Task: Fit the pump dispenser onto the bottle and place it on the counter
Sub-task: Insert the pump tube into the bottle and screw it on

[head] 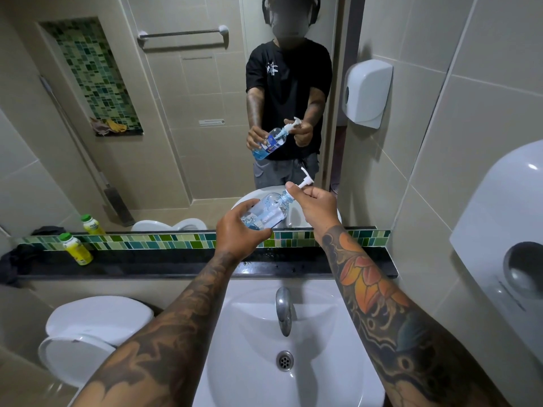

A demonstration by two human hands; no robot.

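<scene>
A clear bottle [269, 211] with a little blue liquid lies tilted in the air above the black counter [164, 264], its neck pointing up and right. My left hand [239, 233] grips its body from below. My right hand [316, 205] pinches the white pump dispenser [305, 179] at the collar, right at the bottle's neck; the pump's tube runs down inside the bottle. The mirror behind repeats both hands and the bottle.
A white sink [323, 362] with a chrome tap [283, 309] lies below my arms. A yellow bottle with a green cap [75, 248] and a dark cloth [14, 264] sit on the counter's left. A toilet [94, 327] is lower left; wall dispensers [499, 248] hang right.
</scene>
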